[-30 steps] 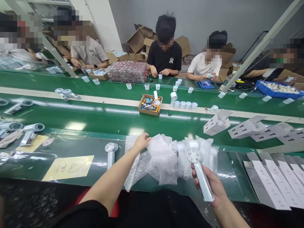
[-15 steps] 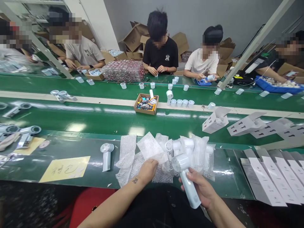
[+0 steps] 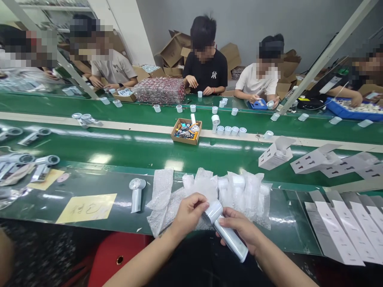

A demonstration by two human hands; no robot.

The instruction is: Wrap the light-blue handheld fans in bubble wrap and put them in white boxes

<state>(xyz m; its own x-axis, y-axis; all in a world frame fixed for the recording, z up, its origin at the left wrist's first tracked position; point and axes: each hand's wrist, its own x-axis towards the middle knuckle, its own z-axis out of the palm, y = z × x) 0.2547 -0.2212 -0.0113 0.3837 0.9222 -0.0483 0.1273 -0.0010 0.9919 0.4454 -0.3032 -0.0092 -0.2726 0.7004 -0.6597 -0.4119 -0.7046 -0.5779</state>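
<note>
Pinching a blurred bubble-wrap bag (image 3: 206,188) between thumb and forefinger of the left hand (image 3: 189,215), right at the head of a white handheld fan (image 3: 231,240). Gripping the fan's handle in the right hand (image 3: 241,229), fingers curled round, tail end toward near right. Now bringing bag and fan head together, after holding both apart half a second ago, with the head shifted left too; by judgement, working on both at once. Just beyond, on the counter (image 3: 284,211): flat bags (image 3: 163,187) to the left, bagged fans (image 3: 237,185) to the right. Farther left, unmoved, another fan (image 3: 136,195); near right, white boxes (image 3: 334,233). Across the green belt (image 3: 131,153), newly lifted off a white cup (image 3: 200,94), a co-worker's hand (image 3: 192,82).
</note>
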